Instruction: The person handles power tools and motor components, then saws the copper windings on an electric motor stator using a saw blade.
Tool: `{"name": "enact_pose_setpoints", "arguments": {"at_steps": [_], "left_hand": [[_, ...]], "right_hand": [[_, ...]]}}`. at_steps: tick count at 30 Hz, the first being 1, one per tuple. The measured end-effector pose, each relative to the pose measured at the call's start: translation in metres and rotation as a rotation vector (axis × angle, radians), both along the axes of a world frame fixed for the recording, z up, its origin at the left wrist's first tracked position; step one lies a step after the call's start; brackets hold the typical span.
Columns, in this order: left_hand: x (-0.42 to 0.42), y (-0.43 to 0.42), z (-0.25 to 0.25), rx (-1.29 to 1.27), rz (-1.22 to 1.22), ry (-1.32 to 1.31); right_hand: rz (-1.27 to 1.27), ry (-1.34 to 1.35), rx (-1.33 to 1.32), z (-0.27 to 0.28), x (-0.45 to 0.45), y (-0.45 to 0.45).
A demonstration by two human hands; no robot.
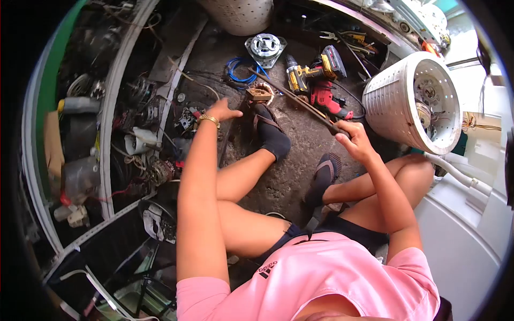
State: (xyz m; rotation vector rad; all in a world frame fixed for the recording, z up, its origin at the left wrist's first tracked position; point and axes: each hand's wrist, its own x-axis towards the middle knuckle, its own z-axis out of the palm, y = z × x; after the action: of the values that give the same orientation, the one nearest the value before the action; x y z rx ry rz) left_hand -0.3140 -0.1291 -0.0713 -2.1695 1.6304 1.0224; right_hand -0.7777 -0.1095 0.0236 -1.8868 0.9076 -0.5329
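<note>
My right hand (pixel 353 140) is closed around the dark handle end of a long thin metal rod (pixel 297 99), which slants up and left across the floor. The rod's far tip reaches above a ring-shaped motor stator (pixel 259 94) with copper-coloured parts, beside the toe of my left foot (pixel 270 125). To the left of that foot is my left hand (pixel 224 109), its thumb stretched out and nothing visible in its grasp. A tan cord (pixel 193 79) runs up to its fingertips; whether they touch it I cannot tell. A coil of blue wire (pixel 239 72) lies beyond the stator.
A round metal motor part (pixel 265 49), a yellow cordless drill (pixel 302 74) and a red corded drill (pixel 325 100) lie ahead. A perforated white washer drum (pixel 393 101) stands at right. Metal-framed shelving (pixel 110 123) with motor parts and wires lines the left.
</note>
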Motion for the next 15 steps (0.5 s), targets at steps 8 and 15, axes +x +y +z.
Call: {"name": "enact_pose_setpoints", "arguments": {"at_steps": [8,15], "left_hand": [[0.039,0.105,0.147,-0.470,0.104,0.043],[0.070,0.268,0.220,-0.635,0.189,-0.247]], "right_hand": [[0.237,0.197,-0.310,-0.016,-0.010,0.066],[0.211,0.169,-0.558,-0.047,0.010,0.102]]}}
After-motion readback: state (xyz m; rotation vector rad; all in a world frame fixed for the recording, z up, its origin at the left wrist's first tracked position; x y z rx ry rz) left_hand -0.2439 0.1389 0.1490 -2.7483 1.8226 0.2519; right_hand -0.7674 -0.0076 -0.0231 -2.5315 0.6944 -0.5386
